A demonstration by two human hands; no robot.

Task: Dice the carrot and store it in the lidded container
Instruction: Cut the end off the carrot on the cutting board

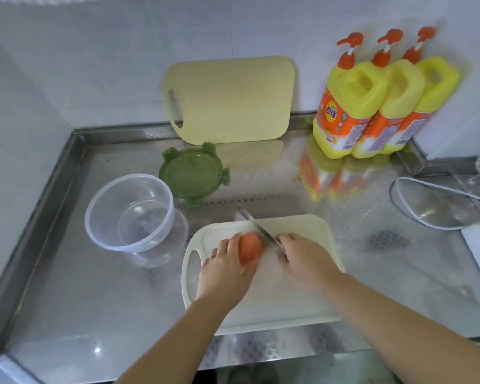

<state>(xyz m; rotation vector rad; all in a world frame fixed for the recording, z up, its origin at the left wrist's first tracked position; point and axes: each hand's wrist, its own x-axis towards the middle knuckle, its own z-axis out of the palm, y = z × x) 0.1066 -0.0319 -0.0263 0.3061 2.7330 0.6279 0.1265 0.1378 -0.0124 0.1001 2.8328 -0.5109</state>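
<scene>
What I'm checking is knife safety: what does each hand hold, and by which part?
The left hand holds the carrot by its left side, on the board. The right hand grips the knife by its handle.

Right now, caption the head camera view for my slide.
Left hand steadies the carrot on the white cutting board, right hand holds the knife beside it; clear container and green lid wait nearby.

Your left hand [227, 268] holds the carrot [250, 249] down on the white cutting board [311, 228]. Your right hand [305, 261] grips the knife [257, 227], its blade against the carrot's right side and its tip pointing away to the left. The clear container [129, 212] stands open left of the board on the steel counter [94, 314], with the green lid [194, 177] lying just behind it.
</scene>
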